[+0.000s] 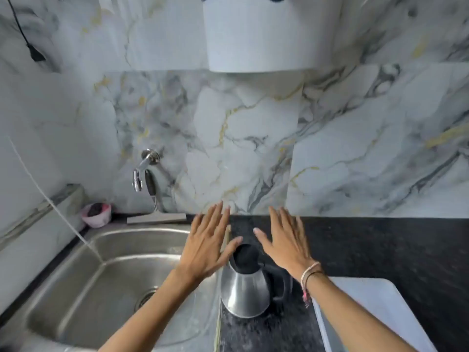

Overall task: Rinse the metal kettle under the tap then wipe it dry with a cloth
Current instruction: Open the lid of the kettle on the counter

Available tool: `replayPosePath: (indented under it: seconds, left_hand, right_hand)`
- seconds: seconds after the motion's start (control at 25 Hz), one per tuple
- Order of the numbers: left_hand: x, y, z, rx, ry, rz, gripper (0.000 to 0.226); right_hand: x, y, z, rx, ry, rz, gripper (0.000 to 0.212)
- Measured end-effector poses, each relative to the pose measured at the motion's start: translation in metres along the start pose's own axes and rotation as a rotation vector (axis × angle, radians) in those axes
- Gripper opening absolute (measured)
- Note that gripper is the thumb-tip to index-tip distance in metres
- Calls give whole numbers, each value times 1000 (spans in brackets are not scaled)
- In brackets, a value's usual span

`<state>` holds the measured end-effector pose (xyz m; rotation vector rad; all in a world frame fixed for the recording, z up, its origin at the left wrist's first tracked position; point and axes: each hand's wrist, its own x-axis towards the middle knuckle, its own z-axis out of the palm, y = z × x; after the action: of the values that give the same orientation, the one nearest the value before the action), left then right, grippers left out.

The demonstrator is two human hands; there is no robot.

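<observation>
A: Position of the metal kettle (245,292)?

B: Upright on the dark speckled worktop (380,247), at the worktop's left edge, just beside the rim of the steel sink (76,283). Lid open; dark interior visible. Black handle faces right.

A: State of the hands?

B: The left hand (206,246) is spread flat, palm down, fingers extended, above the sink's right rim. Its thumb tip lies at the kettle's mouth; contact cannot be confirmed. Grip released, nothing held. The right hand (284,241) is likewise spread flat over the worktop behind and right of the kettle. Grip released, empty. Bands noted on the right wrist.

A: Tap?

B: A chrome tap (142,168) is mounted on the marble-patterned wall above the sink's back edge. A thin stream of water (50,201) enters the basin from the upper left, landing near its left side.

A: Other items?

B: Squeegee (156,212) leaning against the wall behind the sink. Pink bowl (96,215) at the sink's back-left corner. White tray (375,306) at the worktop's front, right of the kettle. White cylindrical unit (271,34) on the wall above.
</observation>
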<state>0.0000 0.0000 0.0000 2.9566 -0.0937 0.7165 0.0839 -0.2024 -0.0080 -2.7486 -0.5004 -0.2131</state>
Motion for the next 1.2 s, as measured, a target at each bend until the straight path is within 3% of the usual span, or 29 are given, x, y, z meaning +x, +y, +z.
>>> replayPosePath:
  seconds: [0.16,0.24,0.36,0.6,0.76,0.88,1.04,1.2]
  left_hand:
    - [-32,-21,54,59,-423,84,117]
    - [-37,-23,72,94,-479,103,123]
    - [-40,-18,79,102,-488,78,130]
    - [-52,11,88,103,-442,-47,122]
    - [-49,2,94,87,-400,14,122]
    - [-45,-7,96,80,-419,75,125]
    - [-46,-7,97,84,-403,80,124]
    - [-48,-6,98,70,-369,71,122]
  right_hand:
    - [-20,-22,47,149,-353,217,79]
    - [-20,-28,56,59,-243,183,69]
    - [-12,-23,55,30,-147,42,60]
    - [4,-1,47,62,-269,-151,58]
    - [-11,-8,59,-129,-161,80,60]
    - [-19,-21,65,-118,-178,173,52]
    - [-12,2,46,254,-293,226,40]
    - [-9,32,33,937,-422,336,42]
